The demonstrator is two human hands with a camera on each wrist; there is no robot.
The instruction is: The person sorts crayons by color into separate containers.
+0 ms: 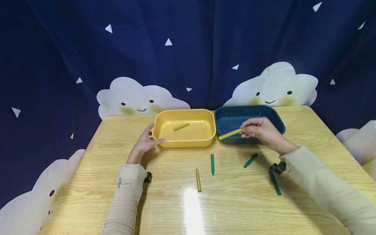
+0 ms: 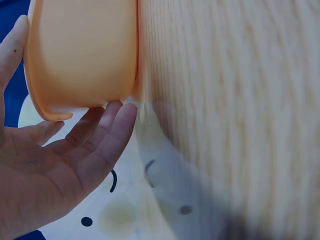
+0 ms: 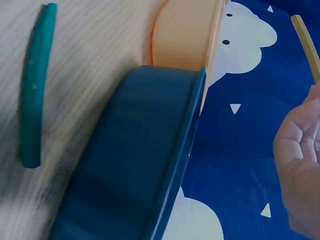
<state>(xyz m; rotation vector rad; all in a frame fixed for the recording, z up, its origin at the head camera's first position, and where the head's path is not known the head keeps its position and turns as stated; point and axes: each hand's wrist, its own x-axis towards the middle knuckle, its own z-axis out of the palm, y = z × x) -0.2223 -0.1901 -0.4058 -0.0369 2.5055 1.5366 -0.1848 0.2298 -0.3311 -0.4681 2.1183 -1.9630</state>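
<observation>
My left hand point(image 1: 146, 140) holds the left end of a yellow plastic bin point(image 1: 185, 144), its thumb over the rim. In the left wrist view, the fingertips point(image 2: 129, 111) touch the outside of the bin's end. A yellow crayon point(image 1: 181, 127) lies inside. My right hand point(image 1: 262, 132) pinches one end of another yellow crayon point(image 1: 230, 134) above the front left of a dark blue bin point(image 1: 281, 122). The right wrist view shows this crayon point(image 3: 306, 47) pointing up from the fingers. How much lies inside the blue bin is partly hidden by the right hand.
On the wooden table point(image 1: 164, 202) in front of the bins lie a yellow crayon point(image 1: 198, 180) and three green crayons, one upright in view point(image 1: 212, 164), one slanted point(image 1: 251, 160), one by the right wrist point(image 1: 275, 183). A blue curtain point(image 1: 188, 65) hangs behind.
</observation>
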